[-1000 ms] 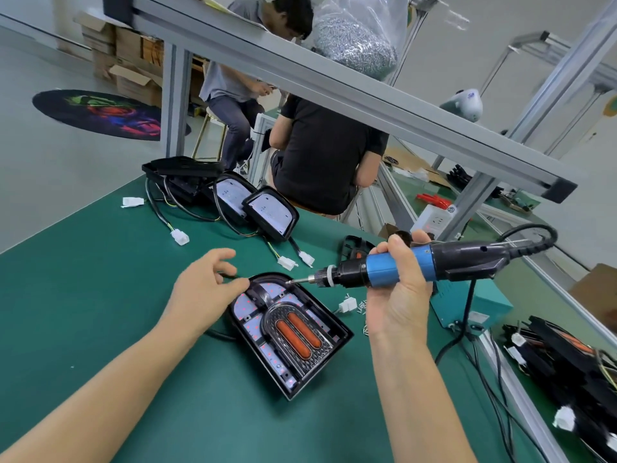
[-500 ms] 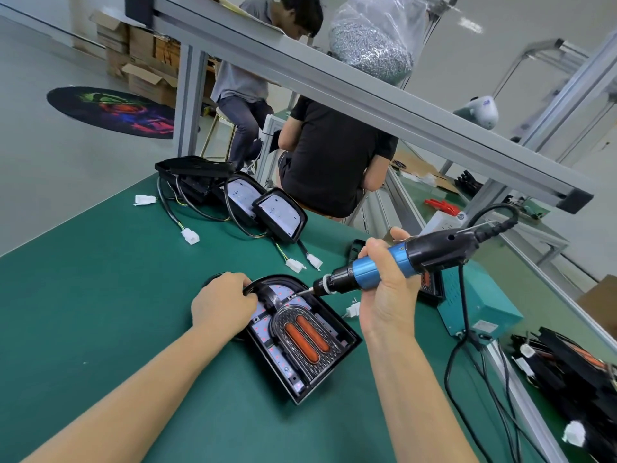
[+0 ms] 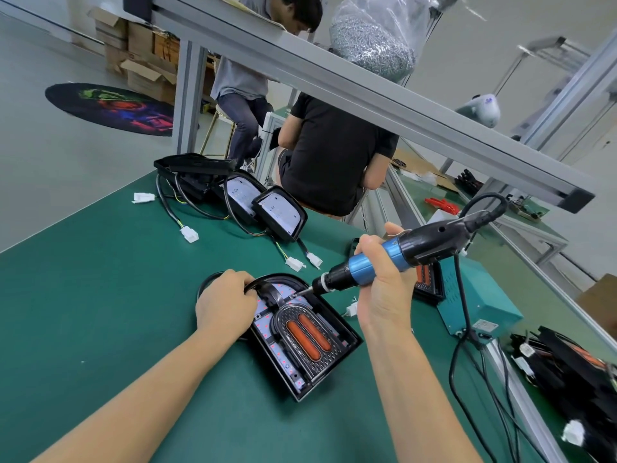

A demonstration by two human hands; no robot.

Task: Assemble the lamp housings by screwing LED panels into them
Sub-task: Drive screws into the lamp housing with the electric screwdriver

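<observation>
A black arch-shaped lamp housing [image 3: 347, 342] lies on the green mat [image 3: 100, 295] in front of me, with a white LED panel [image 3: 267, 322] and two orange strips inside it. My left hand [image 3: 223, 305] grips the housing's rounded top edge. My right hand [image 3: 384, 289] holds a blue and black electric screwdriver [image 3: 400, 252], tilted down to the left. Its bit touches the panel near the top of the arch.
Further lamp housings [image 3: 280, 212] with cables and white connectors [image 3: 189, 234] lie at the mat's far side. A teal power box [image 3: 477, 305] stands to the right, more black housings [image 3: 567, 362] beyond it. An aluminium beam [image 3: 367, 91] crosses overhead. Two people sit behind the bench.
My left hand moved from hovering open onto the housing's top edge and gripped it. The screwdriver tipped downward and its bit came down onto the panel.
</observation>
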